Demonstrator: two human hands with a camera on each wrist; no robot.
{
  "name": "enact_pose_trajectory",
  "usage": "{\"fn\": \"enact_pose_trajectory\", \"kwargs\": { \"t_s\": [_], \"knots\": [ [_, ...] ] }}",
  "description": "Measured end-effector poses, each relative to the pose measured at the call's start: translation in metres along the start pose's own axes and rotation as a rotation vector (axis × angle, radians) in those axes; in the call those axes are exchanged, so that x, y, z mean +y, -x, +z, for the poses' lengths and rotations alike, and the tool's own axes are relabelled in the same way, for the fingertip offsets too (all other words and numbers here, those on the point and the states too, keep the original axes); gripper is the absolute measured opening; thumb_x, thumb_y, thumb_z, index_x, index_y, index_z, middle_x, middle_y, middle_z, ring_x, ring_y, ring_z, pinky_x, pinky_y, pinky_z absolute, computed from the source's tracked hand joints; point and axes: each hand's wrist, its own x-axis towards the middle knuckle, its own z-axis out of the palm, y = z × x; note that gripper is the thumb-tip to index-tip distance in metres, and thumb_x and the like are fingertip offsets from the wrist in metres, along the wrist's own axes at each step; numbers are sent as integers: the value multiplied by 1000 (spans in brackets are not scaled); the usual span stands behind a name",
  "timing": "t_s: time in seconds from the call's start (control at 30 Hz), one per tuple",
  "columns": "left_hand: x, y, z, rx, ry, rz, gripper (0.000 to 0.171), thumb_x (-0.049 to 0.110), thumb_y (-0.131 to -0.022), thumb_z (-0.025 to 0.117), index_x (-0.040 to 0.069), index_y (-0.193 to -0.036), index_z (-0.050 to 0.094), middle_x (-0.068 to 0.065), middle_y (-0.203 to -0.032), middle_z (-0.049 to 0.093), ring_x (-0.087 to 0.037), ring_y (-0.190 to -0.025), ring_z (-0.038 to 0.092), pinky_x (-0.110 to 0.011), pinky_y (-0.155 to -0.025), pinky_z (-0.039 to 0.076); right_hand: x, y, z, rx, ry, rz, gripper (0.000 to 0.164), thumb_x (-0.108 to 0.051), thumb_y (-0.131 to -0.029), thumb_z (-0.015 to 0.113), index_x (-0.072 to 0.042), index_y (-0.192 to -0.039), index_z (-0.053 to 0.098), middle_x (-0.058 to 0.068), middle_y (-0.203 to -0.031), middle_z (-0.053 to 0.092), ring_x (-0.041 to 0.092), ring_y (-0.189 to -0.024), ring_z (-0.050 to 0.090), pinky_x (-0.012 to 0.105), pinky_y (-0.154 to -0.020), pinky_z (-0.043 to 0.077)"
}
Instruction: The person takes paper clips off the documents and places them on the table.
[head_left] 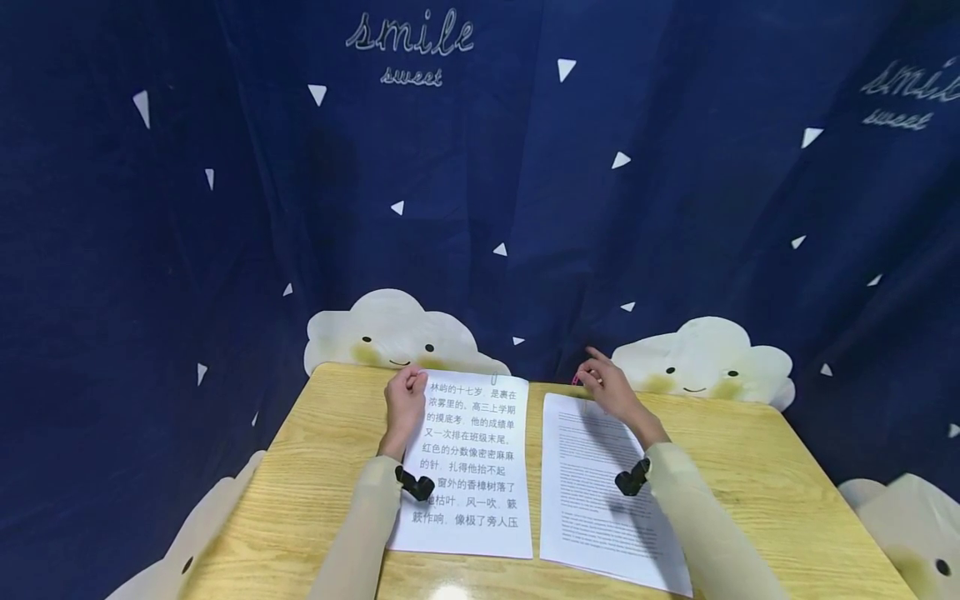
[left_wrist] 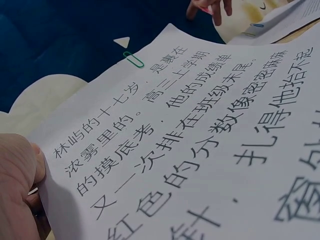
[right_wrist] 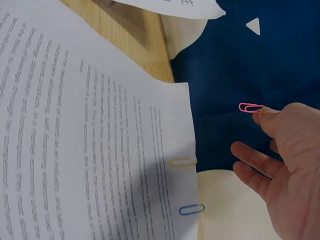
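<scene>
The left hand (head_left: 405,404) pinches the top left corner of the paper with big Chinese writing (head_left: 480,537). Its thumb and fingers are clamped on that corner. A green paper clip (left_wrist: 133,59) sits on the top edge of this paper. The right hand (right_wrist: 295,160) holds a pink paper clip (right_wrist: 250,108) by one end. Its thumb and a finger are clamped on the clip, and its other fingers are apart from it. The pink clip is in the air, just past the top edge of the paper with small English writing (head_left: 581,487). That edge has two clips too, a yellow paper clip (right_wrist: 183,162) and a blue paper clip (right_wrist: 192,210) (they sit side by side). Both papers are on the wooden counter (head_left: 322,500), near each other. Behind is a dark blue curtain (head_left: 525,167) with smiling clouds (head_left: 401,325).
</scene>
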Motion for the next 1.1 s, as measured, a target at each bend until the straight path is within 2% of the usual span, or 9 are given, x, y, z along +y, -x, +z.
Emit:
{"fn": "enact_pose_trajectory", "kwargs": {
  "t_s": [0.13, 0.37, 0.6, 0.93, 1.1],
  "knots": [
    [0, 0, 0, 5, -3, 5, 7, 8, -96, 61, 5, -96, 67, -9, -76, 58, -14, -65, 49, -20, -56, 38, 4, 5, -7, 7, 17, -6, 9, -1, -95, 59, 3, -89, 63, 34, -137, 47, 42, -95, 66, 52, -79, 50],
    [0, -1, 0, 3, 3, 10, 7, 8, -95, 61, 5, -96, 67, -10, -77, 60, -15, -66, 50, -20, -57, 39, 15, 16, -17, 1, 34, 23, 9, -1, -95, 59, 3, -89, 64, 31, -127, 55, 43, -117, 54, 50, -80, 50],
    [-1, -1, 0, -1, 9, -2, 7, 9, -96, 60, 6, -95, 66, -9, -76, 58, -16, -66, 50, -21, -56, 37, 27, 26, -21, -29, 53, 29, 9, -4, -95, 59, 1, -89, 63, 26, -118, 60, 37, -115, 53, 43, -78, 48],
    [-3, -1, 1, -1, 8, -5, 7, 10, -96, 60, 7, -94, 66, -8, -75, 56, -16, -66, 48, -21, -56, 37, 35, 38, -27, -25, 42, 76, 10, -4, -96, 59, 3, -89, 64, 27, -118, 59, 38, -115, 53, 52, -83, 47],
    [-4, -1, 1, -3, 2, 2, 7, 10, -96, 60, 7, -94, 66, -8, -75, 55, -16, -66, 48, -20, -57, 37, 39, 46, -32, -19, 40, 94, 9, -2, -95, 58, 4, -93, 64, 25, -113, 60, 37, -107, 55, 51, -83, 47]
  ]
}}
